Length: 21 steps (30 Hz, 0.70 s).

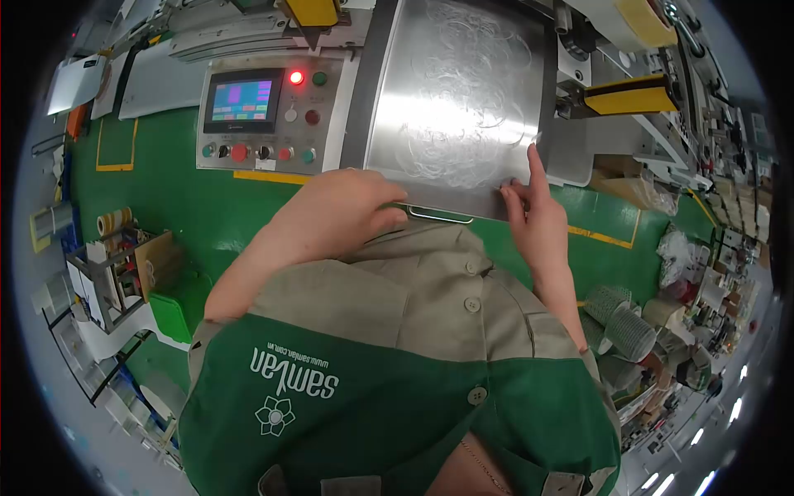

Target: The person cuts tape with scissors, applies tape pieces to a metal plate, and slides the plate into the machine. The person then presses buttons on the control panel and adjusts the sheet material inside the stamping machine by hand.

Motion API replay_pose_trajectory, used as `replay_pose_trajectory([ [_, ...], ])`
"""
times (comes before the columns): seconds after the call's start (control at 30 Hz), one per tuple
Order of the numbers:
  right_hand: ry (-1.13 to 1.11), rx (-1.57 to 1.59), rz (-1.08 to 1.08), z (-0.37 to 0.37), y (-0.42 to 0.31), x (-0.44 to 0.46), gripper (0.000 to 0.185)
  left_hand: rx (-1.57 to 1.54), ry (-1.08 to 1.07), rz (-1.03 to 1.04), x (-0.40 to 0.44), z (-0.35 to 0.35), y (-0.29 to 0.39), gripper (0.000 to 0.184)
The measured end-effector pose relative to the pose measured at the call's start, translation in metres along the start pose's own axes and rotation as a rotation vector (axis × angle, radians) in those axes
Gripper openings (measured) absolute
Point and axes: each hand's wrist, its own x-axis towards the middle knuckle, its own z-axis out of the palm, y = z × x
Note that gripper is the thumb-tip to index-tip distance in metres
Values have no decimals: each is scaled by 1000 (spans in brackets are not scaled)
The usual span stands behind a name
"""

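Observation:
A shiny metal plate (463, 99) with swirling scuff marks and a grey border lies at the top centre, with a thin metal handle (441, 216) at its near edge. My left hand (351, 207) touches the plate's near left corner, its fingers loosely bent and its thumb a little apart, with nothing visible held. At the near right corner is my right hand (538, 211), index finger stretched along the plate's right edge and thumb apart. Its other fingers are bent and partly hidden; no held object shows.
Left of the plate stands a control panel (327, 140) with a lit screen, a glowing red light and several buttons. Yellow-and-black machine arms (628, 97) flank the plate. A green bin (169, 316) is at the lower left; cardboard and wire mesh rolls (630, 332) lie at the right.

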Motion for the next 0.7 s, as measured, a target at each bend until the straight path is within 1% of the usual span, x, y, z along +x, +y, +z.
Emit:
replay_pose_trajectory([
  [0.1,-13,2,9,-1,-3,2,69,-41,23,44,1,4,-2,31],
  [0.17,-28,-11,30,-3,-6,2,69,-63,-44,-7,3,2,2,32],
  [0.2,-5,7,-14,0,0,2,69,-81,-53,-2,4,4,1,32],
  [0.4,-6,8,10,1,-4,1,68,-89,-103,45,11,12,-5,34],
  [0.5,-9,16,19,1,-3,1,69,-99,-91,75,12,13,-6,38],
  [0.57,-9,25,33,1,-4,2,69,-101,-99,43,14,14,-7,41],
  [0.6,-2,15,24,2,-2,2,69,-92,-113,60,16,15,-9,47],
  [0.63,-1,14,25,2,-3,2,69,-92,-114,61,16,13,-8,47],
  [0.7,-3,10,38,1,-5,2,69,-92,-168,2,18,8,-3,54],
])
